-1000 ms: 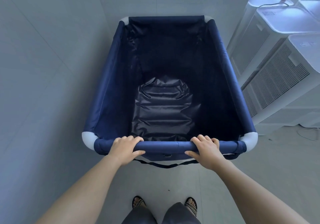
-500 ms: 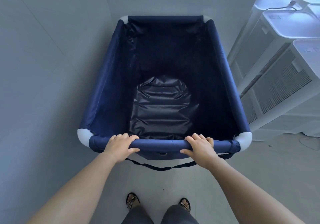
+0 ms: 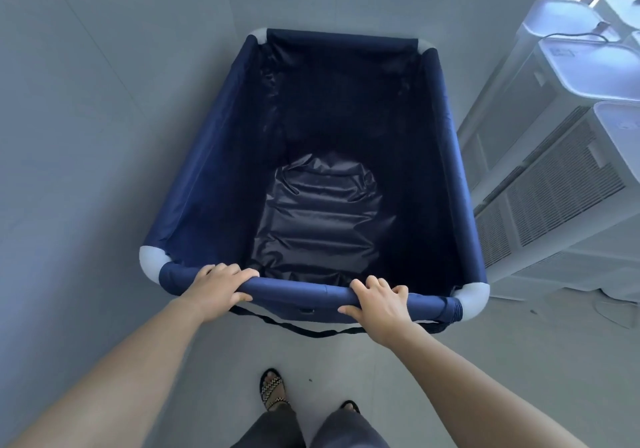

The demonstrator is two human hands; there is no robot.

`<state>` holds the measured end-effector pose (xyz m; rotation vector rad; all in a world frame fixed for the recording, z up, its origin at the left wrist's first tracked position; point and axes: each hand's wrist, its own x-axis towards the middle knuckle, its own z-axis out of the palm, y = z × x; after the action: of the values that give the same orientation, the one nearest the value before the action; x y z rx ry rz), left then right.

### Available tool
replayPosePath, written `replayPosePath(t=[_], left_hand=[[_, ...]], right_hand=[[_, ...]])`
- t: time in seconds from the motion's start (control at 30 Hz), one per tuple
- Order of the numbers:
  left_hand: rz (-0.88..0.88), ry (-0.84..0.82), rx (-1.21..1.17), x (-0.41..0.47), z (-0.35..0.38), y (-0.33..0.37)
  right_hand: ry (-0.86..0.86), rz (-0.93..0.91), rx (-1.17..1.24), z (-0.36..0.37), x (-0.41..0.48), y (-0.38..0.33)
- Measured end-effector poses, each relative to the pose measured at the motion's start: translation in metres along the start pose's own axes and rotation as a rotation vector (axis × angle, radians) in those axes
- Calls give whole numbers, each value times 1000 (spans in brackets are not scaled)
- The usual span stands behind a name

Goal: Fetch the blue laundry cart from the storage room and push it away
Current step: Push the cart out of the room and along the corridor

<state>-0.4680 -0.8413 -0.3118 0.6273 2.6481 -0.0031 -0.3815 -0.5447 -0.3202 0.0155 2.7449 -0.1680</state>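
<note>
1. Squarely in front of you stood the deep navy-blue fabric laundry cart (image 3: pixel 221 184) with rounded white plastic corner joints, its near padded rail at your hands and its far end toward the grey wall (image 3: pixel 104 66).
2. Your left hand (image 3: pixel 216 288) had its grip closed over the near rail close to the left corner, fingers on top and thumb underneath.
3. Your right hand (image 3: pixel 379 305) gripped the same rail further right, fingers curled over it and thumb along the near side.
4. Inside, you saw only the shiny dark liner on the bottom.
5. A black strap (image 3: pixel 311 329) hung in a loop below the near rail.
6. White louvred appliance cabinets (image 3: pixel 561 191) stood just beside the cart's right side.
7. Your sandalled feet (image 3: pixel 272 387) were on the pale tiled floor (image 3: pixel 519 361) behind the cart.
</note>
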Motion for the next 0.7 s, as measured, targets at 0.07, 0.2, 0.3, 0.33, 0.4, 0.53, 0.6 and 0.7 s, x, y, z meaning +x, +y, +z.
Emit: replayPosePath(t=[0.07, 0.2, 0.3, 0.33, 0.4, 0.53, 0.6, 0.7], left_hand=[[30, 5, 19, 3, -2, -1], [57, 36, 40, 6, -6, -6], [85, 52, 19, 7, -11, -7], [97, 59, -9, 6, -12, -8], [121, 55, -108, 3, -14, -13], [136, 111, -269, -2, -15, -31], [137, 124, -234, -2, -13, -39], [138, 93, -101, 2, -7, -45]], right_hand=[[-5, 12, 16, -2, 0, -1], [-28, 42, 51, -7, 2, -5], [-29, 43, 126, -12, 3, -2], [-24, 40, 141, -12, 3, -1], [-9, 58, 163, -11, 2, 1], [54, 141, 122, 1, -4, 5], [93, 160, 87, 5, -6, 5], [106, 193, 55, 6, -6, 0]])
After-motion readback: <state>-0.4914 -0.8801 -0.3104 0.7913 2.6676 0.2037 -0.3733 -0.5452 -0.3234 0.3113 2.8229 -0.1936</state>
